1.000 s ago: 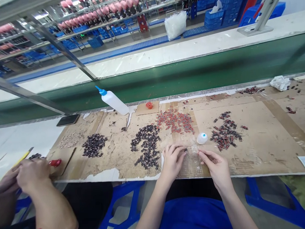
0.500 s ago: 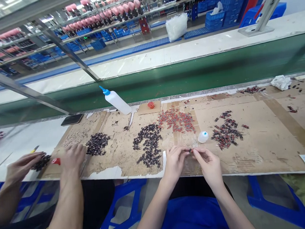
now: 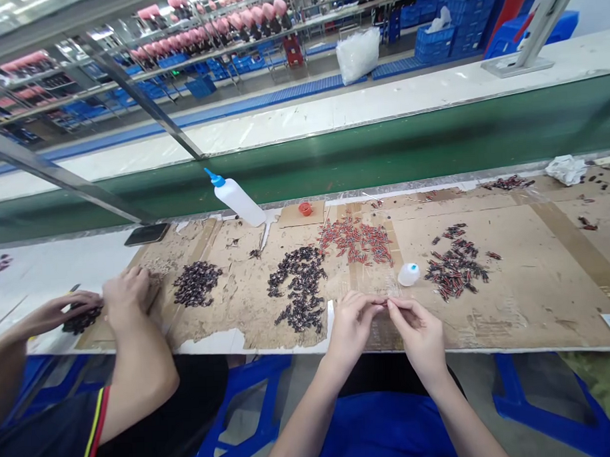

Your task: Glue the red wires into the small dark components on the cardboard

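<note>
My left hand (image 3: 351, 327) and my right hand (image 3: 419, 334) meet fingertip to fingertip over the cardboard-covered bench (image 3: 528, 301). Together they pinch one small dark part (image 3: 385, 304), too tiny to make out. A pile of dark parts (image 3: 298, 290) lies just left of my left hand. A pile of red parts (image 3: 355, 243) sits beyond my hands. To the right lies a mixed red-and-dark pile (image 3: 455, 270), with a small white bottle (image 3: 408, 274) in front of it.
A co-worker's two hands (image 3: 122, 295) work at the left beside another dark pile (image 3: 195, 284). A squeeze bottle with a blue tip (image 3: 236, 197) lies tilted at the back. A phone (image 3: 146, 234), a red cap (image 3: 305, 208) and a green conveyor (image 3: 382, 152) are behind.
My hands have come together from apart and now pinch one small part between them. The co-worker's hands have spread out onto the bench at the left.
</note>
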The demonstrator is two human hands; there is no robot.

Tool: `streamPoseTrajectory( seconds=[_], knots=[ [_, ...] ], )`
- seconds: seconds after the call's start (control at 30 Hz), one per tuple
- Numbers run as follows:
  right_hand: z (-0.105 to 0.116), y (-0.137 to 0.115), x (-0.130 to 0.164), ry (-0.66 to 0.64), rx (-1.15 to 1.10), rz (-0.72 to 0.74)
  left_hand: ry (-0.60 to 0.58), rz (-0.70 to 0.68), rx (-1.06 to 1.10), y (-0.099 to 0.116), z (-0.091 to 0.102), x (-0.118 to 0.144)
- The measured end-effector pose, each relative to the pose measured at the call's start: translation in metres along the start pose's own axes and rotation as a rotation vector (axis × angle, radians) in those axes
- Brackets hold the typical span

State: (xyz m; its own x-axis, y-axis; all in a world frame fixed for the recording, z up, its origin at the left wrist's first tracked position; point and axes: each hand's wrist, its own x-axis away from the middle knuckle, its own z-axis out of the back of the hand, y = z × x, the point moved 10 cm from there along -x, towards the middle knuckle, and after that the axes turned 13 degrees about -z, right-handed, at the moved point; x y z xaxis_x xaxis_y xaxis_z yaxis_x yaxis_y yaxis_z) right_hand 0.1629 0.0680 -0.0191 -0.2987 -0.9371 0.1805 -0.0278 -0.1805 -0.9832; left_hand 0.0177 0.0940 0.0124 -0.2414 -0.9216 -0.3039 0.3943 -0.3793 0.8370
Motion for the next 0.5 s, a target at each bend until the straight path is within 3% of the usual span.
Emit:
streamPoseTrajectory(
  seconds=[0.1, 0.23, 0.37, 0.5],
  knots=[
    [0.002, -0.007, 0.002, 0.025, 0.075, 0.099, 0.031, 0.1, 0.188, -0.01, -0.003, 0.003],
    [-0.001, -0.02, 0.007, 0.019, 0.174, 0.238, 0.074, 0.196, 0.274, -0.019, -0.001, 0.006],
    [-0.007, -0.035, 0.012, -0.006, 0.245, 0.347, 0.095, 0.224, 0.29, -0.022, 0.0, 0.005],
    [-0.005, -0.038, 0.009, -0.013, 0.248, 0.342, 0.112, 0.189, 0.284, -0.02, -0.002, 0.005]
  ],
)
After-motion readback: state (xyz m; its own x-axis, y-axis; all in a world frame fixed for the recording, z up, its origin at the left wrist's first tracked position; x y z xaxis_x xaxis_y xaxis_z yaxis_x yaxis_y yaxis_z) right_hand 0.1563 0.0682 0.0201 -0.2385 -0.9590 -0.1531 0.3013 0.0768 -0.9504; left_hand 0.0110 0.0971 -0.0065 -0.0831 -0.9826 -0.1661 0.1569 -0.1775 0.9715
